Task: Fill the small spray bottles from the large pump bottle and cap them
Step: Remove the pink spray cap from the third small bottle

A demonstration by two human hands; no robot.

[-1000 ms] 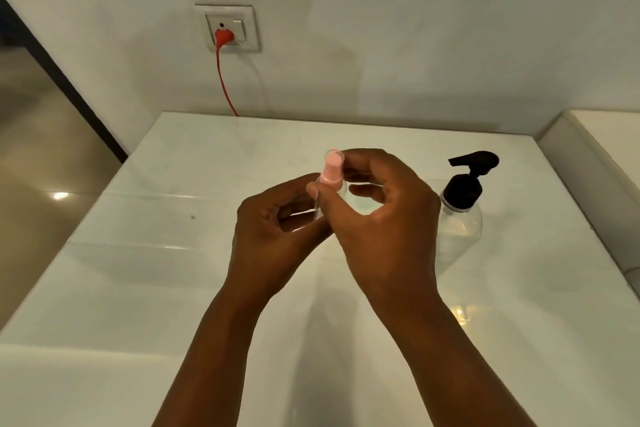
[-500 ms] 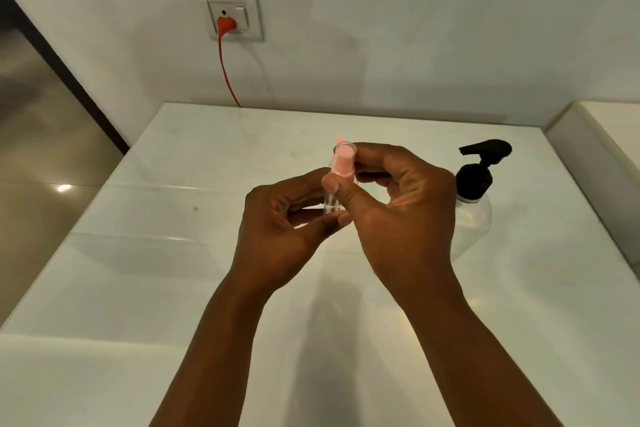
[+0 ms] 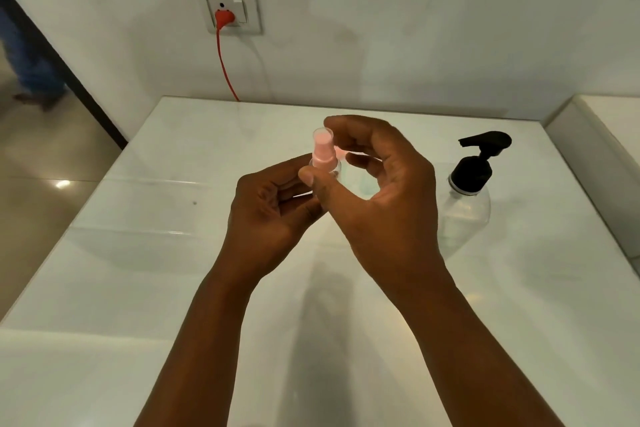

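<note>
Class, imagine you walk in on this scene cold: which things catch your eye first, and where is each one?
First, the two hands at the centre: the left hand grips a small spray bottle with a pink top, while the right hand's thumb and fingers curl round that top. Next, the large pump bottle with its black pump, standing on the white table to the right. Then the red plug in the wall socket behind.

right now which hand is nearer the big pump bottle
Right. The right hand is just left of the pump bottle, with a small gap between them. The left hand is farther left, beyond the right hand, gripping the small spray bottle.
</note>
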